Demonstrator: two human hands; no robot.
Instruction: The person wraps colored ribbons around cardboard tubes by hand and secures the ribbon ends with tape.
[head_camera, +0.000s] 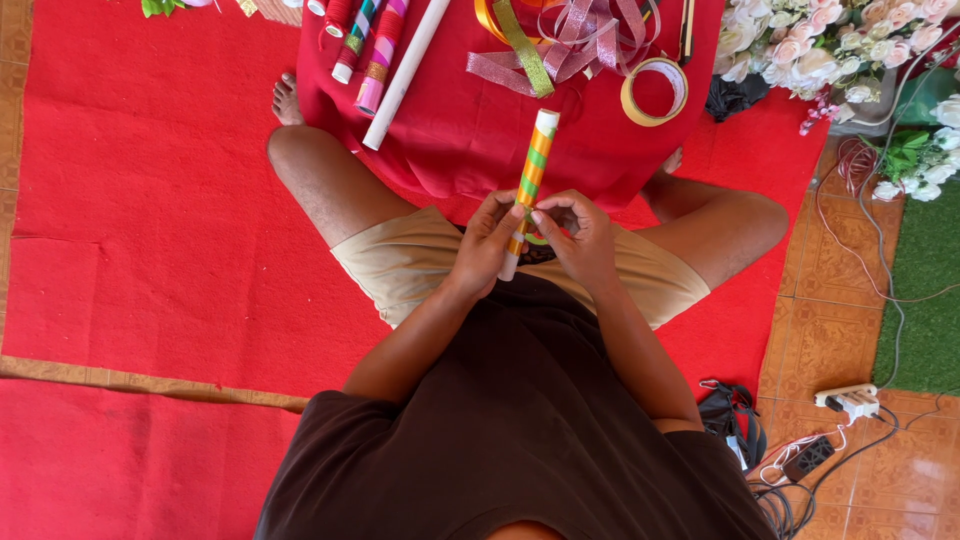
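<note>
Mid-wrap: left hand (487, 243) and right hand (577, 238) both closed on striped tube (529, 180) above lap, pressing green ribbon (536, 239) down. Next, probably another snug turn.

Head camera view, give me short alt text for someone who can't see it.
Seated cross-legged on a red mat, a person holds a white tube wrapped in orange and green ribbon with the left hand and right hand. More wrapped tubes, ribbons and a tape roll lie ahead.
</note>
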